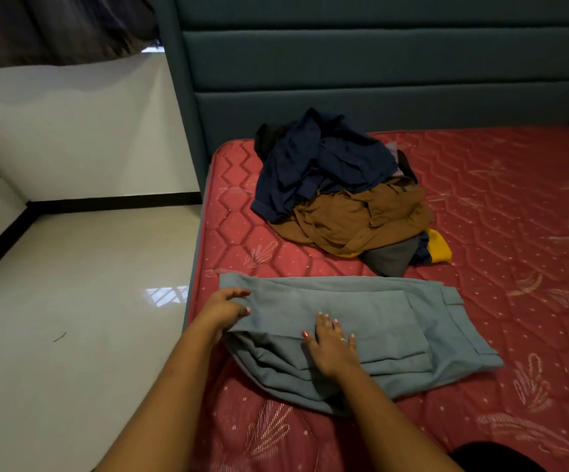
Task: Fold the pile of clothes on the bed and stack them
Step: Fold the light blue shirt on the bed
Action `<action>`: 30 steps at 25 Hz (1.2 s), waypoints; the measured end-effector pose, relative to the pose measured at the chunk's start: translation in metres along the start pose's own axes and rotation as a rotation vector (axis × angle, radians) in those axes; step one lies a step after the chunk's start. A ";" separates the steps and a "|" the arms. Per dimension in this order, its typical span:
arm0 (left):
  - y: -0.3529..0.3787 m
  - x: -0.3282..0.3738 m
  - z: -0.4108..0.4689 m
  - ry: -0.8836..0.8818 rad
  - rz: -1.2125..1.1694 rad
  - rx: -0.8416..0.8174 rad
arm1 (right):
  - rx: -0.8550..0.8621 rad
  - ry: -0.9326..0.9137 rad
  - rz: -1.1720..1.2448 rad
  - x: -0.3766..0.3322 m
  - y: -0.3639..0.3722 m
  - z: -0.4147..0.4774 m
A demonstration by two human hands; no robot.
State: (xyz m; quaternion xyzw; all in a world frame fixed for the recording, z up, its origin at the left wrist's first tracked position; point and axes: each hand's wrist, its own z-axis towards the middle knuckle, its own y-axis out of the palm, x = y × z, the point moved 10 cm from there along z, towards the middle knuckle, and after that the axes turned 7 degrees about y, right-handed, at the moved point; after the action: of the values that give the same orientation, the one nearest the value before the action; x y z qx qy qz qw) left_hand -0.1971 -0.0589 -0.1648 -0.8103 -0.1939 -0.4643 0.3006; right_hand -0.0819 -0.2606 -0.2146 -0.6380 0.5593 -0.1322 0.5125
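Loose pile [341,195] beyond grey-blue garment [395,321] — headboard [378,69] behind

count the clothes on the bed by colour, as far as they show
grey-blue: 1
navy: 1
brown: 1
yellow: 1
dark grey: 1
black: 1
total: 6 showing; more may be hidden

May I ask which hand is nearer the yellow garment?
Right. The right hand lies flat on the trousers before the yellow garment; the left hand grips their left edge, farther off.
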 end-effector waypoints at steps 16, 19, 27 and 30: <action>0.281 0.110 -0.088 0.130 -0.371 -0.326 | -0.133 0.300 0.920 0.185 -0.149 -0.016; 0.233 0.076 -0.055 0.307 -0.109 0.066 | 0.022 0.243 0.828 0.187 -0.160 -0.010; 0.281 0.034 -0.067 0.503 0.887 -0.271 | 0.214 0.252 0.691 0.249 -0.197 0.003; 0.288 0.017 -0.067 0.428 0.965 -0.280 | 0.144 0.382 0.794 0.270 -0.161 0.004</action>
State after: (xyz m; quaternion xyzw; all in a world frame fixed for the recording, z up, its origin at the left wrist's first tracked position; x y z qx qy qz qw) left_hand -0.0603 -0.3176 -0.2120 -0.7271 0.3289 -0.4495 0.4013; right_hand 0.1053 -0.5119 -0.1963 -0.3009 0.8349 -0.0792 0.4541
